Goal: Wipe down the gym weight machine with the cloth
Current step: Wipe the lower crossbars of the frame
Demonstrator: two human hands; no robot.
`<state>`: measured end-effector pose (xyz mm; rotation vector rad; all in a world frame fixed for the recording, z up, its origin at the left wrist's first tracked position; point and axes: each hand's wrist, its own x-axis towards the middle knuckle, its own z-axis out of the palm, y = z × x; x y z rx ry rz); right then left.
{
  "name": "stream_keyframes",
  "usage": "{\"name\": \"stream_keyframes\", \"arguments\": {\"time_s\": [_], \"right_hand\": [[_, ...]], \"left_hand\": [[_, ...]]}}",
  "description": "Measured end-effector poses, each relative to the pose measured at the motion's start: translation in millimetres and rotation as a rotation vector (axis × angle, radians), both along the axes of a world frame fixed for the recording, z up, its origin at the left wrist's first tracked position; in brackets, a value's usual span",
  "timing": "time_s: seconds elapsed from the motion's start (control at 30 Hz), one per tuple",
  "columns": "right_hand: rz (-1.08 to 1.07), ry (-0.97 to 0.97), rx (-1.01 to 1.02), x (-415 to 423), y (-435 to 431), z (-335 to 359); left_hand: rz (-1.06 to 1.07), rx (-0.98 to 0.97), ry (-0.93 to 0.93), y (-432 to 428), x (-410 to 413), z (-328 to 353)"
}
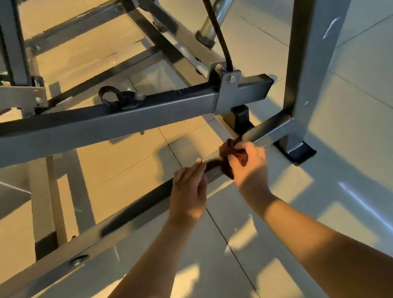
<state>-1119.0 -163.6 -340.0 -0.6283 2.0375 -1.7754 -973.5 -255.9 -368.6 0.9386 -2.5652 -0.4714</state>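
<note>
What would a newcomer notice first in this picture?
Two bare hands meet at the centre on a low grey metal frame bar: the right hand grips a crumpled dark red cloth against it, the left hand rests beside. Above, a long grey square beam crosses the view.

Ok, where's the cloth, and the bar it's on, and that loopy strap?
Cloth (227, 150): head view, on the bunched dark red part above the fingers.
Bar (274, 128): head view, on its bare top just right of the cloth.
Strap (126, 99): head view, on the flat part beside the loop.
</note>
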Motion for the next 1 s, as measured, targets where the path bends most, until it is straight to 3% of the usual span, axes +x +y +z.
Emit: {"name": "stream_keyframes", "arguments": {"time_s": [0.23, 0.43, 0.67, 0.87, 1.0], "right_hand": [[0.001, -0.125, -0.012, 74, -14, -23], [-0.380, -0.156, 0.040, 34, -10, -21], [-0.061, -0.384, -0.084, 90, -19, -24], [-0.300, -0.263, 0.083, 24, -17, 5], [-0.222, -0.103, 0.201, 28, -24, 1]], "left_hand": [[-0.263, 0.053, -0.034, -32, 12, 6], [-0.230, 0.101, 0.039, -27, 10, 13], [-0.258, 0.198, 0.013, -34, 15, 11], [-0.308, 0.141, -0.021, -39, 13, 8], [-0.259, 0.186, 0.013, -32, 12, 11]]}}
